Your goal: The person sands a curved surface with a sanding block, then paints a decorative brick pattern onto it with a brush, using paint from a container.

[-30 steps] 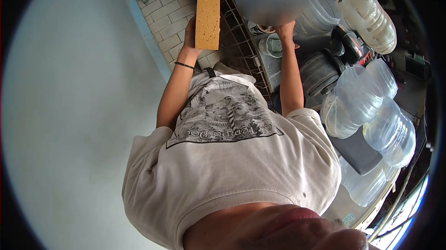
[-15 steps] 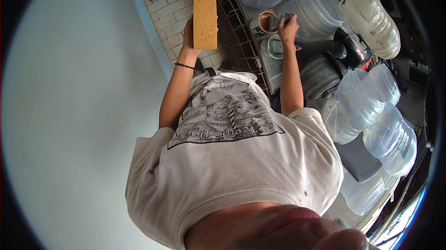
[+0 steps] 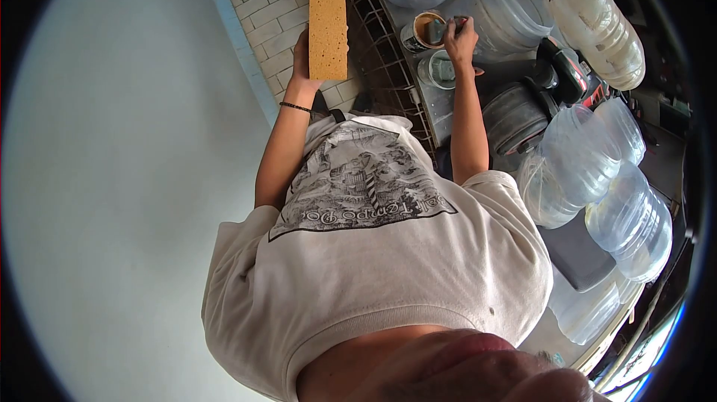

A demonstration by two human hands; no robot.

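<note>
My left hand (image 3: 301,66) is wrapped round a tall yellow-orange sponge block (image 3: 327,29) with small dark pores, held upright; most of the fingers are behind it. On the right, my right hand (image 3: 461,45) grips the red and dark handle of a putty knife (image 3: 435,31). Its flat grey blade is at the mouth of a small tub (image 3: 409,38) holding orange-brown paste. Just below this tub stands a clear plastic cup (image 3: 427,73) with something greyish inside, near my right wrist.
Several large clear plastic bottles (image 3: 582,148) crowd the right side. A grey and black machine with a round body (image 3: 515,117) sits beside my right forearm. A metal rack (image 3: 373,21) runs along the table (image 3: 441,107). A pale wall (image 3: 134,178) fills the left, with tiled floor (image 3: 272,17) beyond.
The putty knife has turned and shifted slightly left, its blade now further over the tub's paste. My right hand has moved a little with it. The sponge block stays nearly still.
</note>
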